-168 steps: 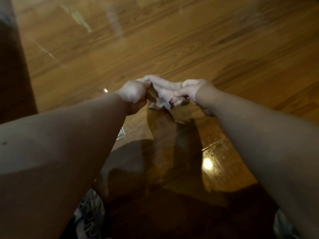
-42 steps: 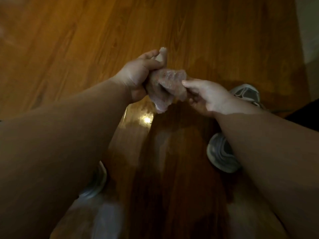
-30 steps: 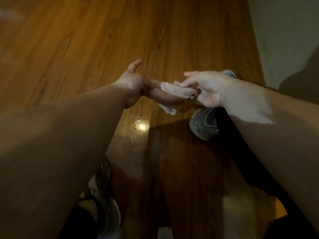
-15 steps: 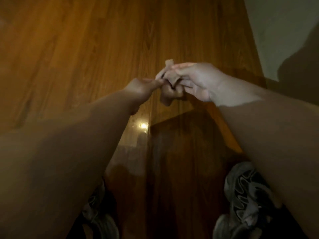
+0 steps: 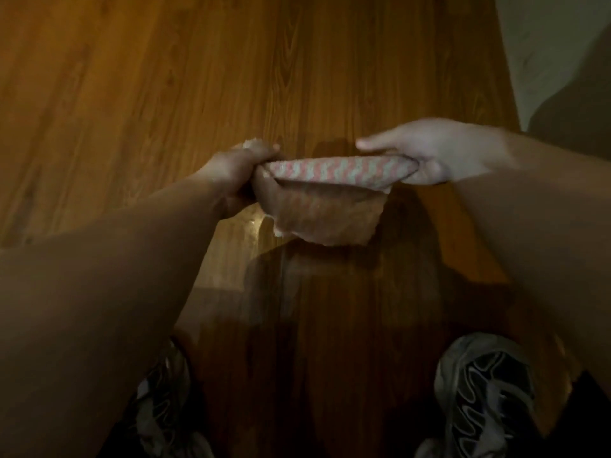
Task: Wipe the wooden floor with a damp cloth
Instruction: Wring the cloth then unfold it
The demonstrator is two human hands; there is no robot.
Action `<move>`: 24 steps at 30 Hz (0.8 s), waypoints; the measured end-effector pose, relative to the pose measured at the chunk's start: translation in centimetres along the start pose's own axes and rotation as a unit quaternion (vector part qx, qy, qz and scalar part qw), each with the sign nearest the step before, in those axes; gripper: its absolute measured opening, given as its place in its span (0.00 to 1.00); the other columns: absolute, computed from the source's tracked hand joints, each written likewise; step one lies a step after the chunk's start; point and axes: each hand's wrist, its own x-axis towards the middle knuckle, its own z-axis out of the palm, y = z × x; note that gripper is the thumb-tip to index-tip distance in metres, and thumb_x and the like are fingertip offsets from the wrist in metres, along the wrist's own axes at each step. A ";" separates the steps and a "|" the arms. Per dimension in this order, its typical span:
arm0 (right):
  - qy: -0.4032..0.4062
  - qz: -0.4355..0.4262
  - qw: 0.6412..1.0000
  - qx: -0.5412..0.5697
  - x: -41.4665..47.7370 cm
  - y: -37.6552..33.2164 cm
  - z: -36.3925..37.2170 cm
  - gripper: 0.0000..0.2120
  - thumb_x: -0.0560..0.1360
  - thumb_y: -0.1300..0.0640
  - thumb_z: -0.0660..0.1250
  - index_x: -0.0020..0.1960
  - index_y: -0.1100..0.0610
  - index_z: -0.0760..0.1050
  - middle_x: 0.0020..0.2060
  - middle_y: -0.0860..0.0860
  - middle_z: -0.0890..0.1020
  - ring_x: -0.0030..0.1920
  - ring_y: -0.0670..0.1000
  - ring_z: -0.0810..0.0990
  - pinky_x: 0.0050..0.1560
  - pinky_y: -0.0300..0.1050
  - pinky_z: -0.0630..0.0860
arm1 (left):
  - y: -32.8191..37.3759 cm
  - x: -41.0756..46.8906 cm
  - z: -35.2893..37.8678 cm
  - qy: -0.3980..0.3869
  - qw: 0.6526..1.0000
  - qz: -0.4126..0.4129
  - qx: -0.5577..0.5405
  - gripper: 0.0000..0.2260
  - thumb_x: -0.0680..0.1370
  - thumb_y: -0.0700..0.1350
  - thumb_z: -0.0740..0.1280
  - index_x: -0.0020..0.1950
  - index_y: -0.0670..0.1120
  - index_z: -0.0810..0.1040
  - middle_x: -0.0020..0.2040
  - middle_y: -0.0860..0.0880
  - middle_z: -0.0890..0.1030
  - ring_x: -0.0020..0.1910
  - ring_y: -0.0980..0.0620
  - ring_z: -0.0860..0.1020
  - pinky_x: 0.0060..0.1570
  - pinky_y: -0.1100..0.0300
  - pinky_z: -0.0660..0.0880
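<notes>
A pink and white zigzag cloth (image 5: 334,180) hangs stretched between my two hands, above the wooden floor (image 5: 231,77). My left hand (image 5: 238,170) grips its left end in a fist. My right hand (image 5: 429,153) pinches the right end, forefinger lying along the top edge. The cloth's lower half droops in shadow and does not touch the floor.
My two grey and black sneakers (image 5: 486,398) (image 5: 165,408) stand on the floor at the bottom of the view. A pale wall (image 5: 545,44) borders the floor at the upper right, with a dark shadow on it. A wet shine shows on the boards below the cloth.
The cloth was bunched between my hands half a second ago. My hands have pulled apart and the cloth is now spread wide between them.
</notes>
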 end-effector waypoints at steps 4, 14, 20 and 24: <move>-0.004 0.008 0.995 -0.095 0.4 -1.0 -0.7 0.24 0.73 0.68 0.66 0.67 0.54 0.71 0.57 0.55 0.80 0.61 0.49 0.78 0.64 0.42 0.71 | 0.5 1.1 -1.8 0.068 0.997 -0.009 0.020 0.11 0.78 0.50 0.67 0.55 0.45 0.80 0.52 0.45 0.83 0.45 0.49 0.84 0.36 0.57 0.81; 0.017 -0.040 0.915 0.401 1.5 1.2 0.5 0.16 0.79 0.53 0.64 0.64 0.57 0.70 0.62 0.57 0.75 0.55 0.58 0.78 0.52 0.55 0.78 | 1.6 1.4 -0.3 -0.078 0.981 0.035 -0.176 0.24 0.84 0.55 0.47 0.69 0.47 0.74 0.62 0.42 0.80 0.60 0.45 0.79 0.56 0.48 0.77; -0.130 -0.011 0.910 0.393 1.8 4.1 4.3 0.17 0.64 0.64 0.72 0.52 0.61 0.77 0.48 0.55 0.81 0.42 0.48 0.80 0.31 0.34 0.73 | 3.9 0.8 2.1 -0.169 0.942 0.015 -0.291 0.26 0.83 0.57 0.49 0.73 0.43 0.69 0.66 0.39 0.76 0.64 0.42 0.76 0.62 0.47 0.74; -0.129 0.002 0.906 0.403 2.0 5.9 6.5 0.05 0.72 0.64 0.66 0.47 0.58 0.78 0.36 0.53 0.82 0.33 0.49 0.80 0.29 0.37 0.71 | 4.3 0.6 2.6 -0.166 0.940 0.047 -0.293 0.23 0.82 0.54 0.54 0.69 0.40 0.71 0.64 0.38 0.76 0.64 0.42 0.75 0.63 0.45 0.72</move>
